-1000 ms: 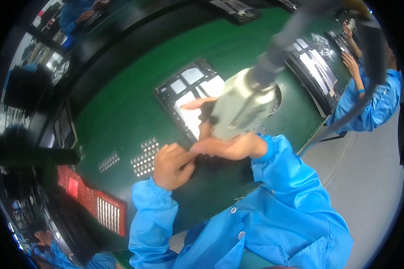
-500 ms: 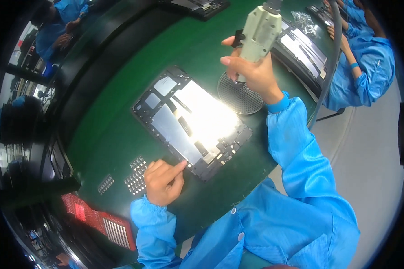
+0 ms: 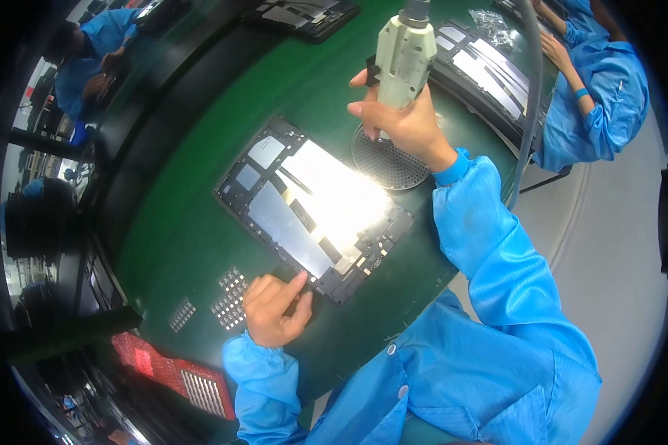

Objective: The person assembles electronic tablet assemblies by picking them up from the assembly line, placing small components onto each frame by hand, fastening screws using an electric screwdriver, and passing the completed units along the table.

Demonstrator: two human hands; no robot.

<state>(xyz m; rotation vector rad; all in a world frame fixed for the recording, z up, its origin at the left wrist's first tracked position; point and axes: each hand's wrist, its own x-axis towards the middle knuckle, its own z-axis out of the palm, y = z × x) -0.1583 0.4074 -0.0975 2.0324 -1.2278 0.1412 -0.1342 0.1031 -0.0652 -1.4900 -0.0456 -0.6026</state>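
My right hand [image 3: 406, 127] is wrapped round the body of a pale green electric screwdriver [image 3: 404, 59], held upright with its cord end up. Its lower end is largely behind my fingers, over a round perforated screw plate [image 3: 388, 165]. My left hand [image 3: 273, 308] has its index finger stretched to the near-left edge of an opened tablet [image 3: 278, 222], at or touching it. The thumb stands apart, the other fingers are curled, and nothing shows in the hand. Inside the tablet's black frame are silvery plates, with strong glare on the right part.
Small metal parts [image 3: 230, 300] lie in rows left of my left hand. A red bubble-wrap pouch [image 3: 167, 374] is at the lower left. More tablets [image 3: 490, 78] stand at the upper right, beside a bag of small parts [image 3: 493, 30]. A co-worker [image 3: 601, 96] sits at the right.
The view has shifted slightly. My right hand keeps the screwdriver over the round plate. My left thumb and index finger have spread a little further apart at the tablet's edge.
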